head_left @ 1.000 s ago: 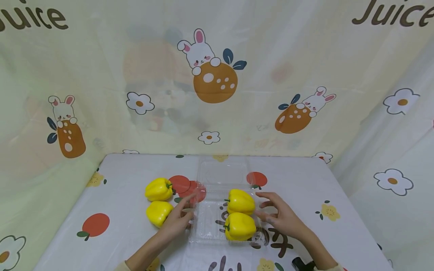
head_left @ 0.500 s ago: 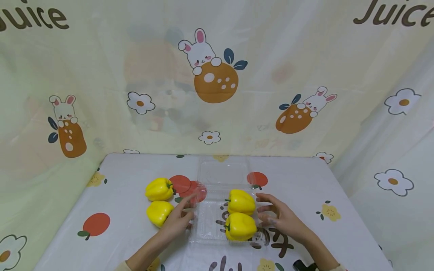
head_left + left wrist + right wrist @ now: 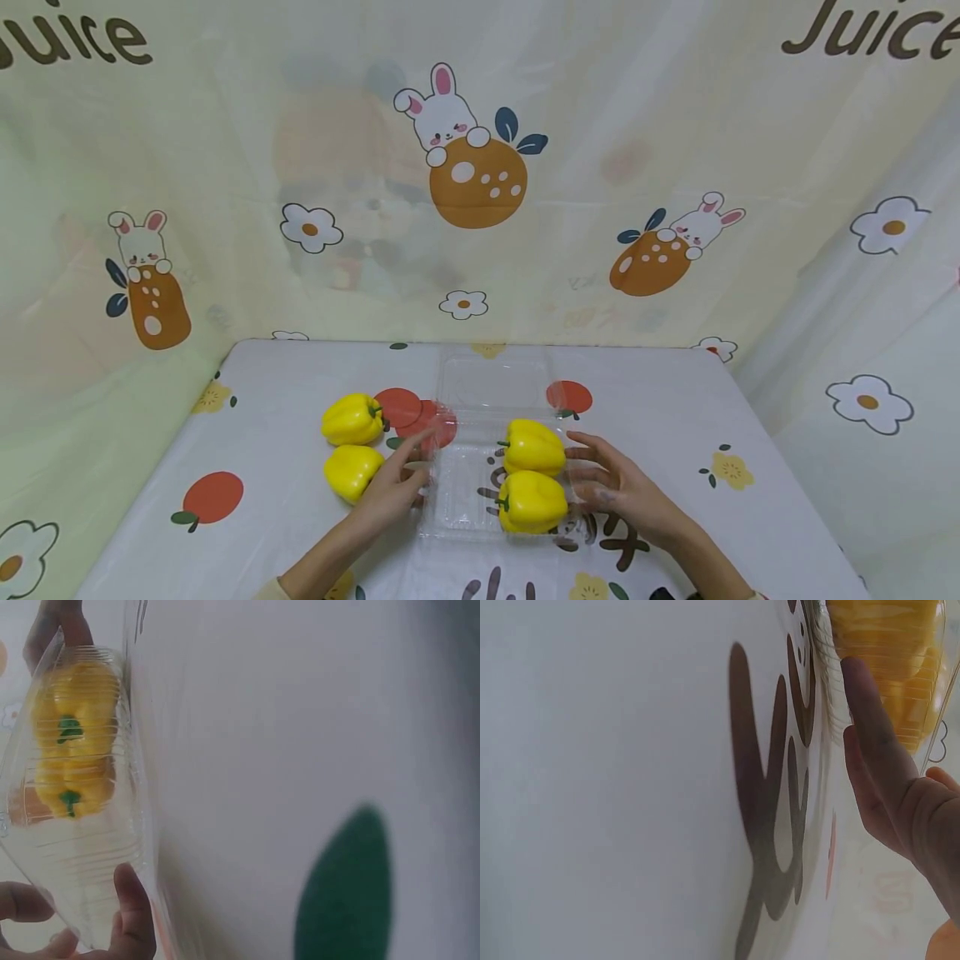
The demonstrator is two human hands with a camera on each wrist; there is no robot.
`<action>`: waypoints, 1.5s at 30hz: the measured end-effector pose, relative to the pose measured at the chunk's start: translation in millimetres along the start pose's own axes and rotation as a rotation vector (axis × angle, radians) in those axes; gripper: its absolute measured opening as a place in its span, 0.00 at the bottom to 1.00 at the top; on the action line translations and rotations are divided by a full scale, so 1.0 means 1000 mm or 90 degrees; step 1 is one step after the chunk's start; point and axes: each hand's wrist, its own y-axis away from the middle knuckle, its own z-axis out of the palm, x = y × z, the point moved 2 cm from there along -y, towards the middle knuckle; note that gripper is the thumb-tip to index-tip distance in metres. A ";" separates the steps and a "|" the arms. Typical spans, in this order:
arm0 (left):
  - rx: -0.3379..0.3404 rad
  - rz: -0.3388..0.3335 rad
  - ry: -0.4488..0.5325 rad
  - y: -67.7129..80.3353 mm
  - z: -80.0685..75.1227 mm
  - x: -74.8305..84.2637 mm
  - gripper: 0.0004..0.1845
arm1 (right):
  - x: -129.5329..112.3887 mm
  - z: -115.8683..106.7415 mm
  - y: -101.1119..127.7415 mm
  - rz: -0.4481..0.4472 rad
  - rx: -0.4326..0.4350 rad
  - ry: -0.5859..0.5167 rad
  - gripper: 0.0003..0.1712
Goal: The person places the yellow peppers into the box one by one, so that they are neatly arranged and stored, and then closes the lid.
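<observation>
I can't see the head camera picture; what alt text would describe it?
Two hands, the left hand and right hand, touch the sides of a clear box holding two yellow peppers on a table. Two more peppers lie left of it; a cartoon rabbit curtain hangs behind.

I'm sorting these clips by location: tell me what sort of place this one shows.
Probably a staged indoor tabletop set, not a real kitchen: printed cartoon cloth covers the table and hangs as a backdrop. On it lie yellow peppers in a clear plastic box, with both hands at its sides.
</observation>
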 end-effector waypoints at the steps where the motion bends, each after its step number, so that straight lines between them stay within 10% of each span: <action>1: 0.000 0.000 0.000 0.000 0.000 0.000 0.34 | 0.000 0.000 0.000 0.001 -0.002 -0.004 0.46; 45: 0.015 0.005 -0.035 0.003 0.001 0.006 0.35 | 0.004 0.003 0.004 0.029 -0.024 -0.051 0.54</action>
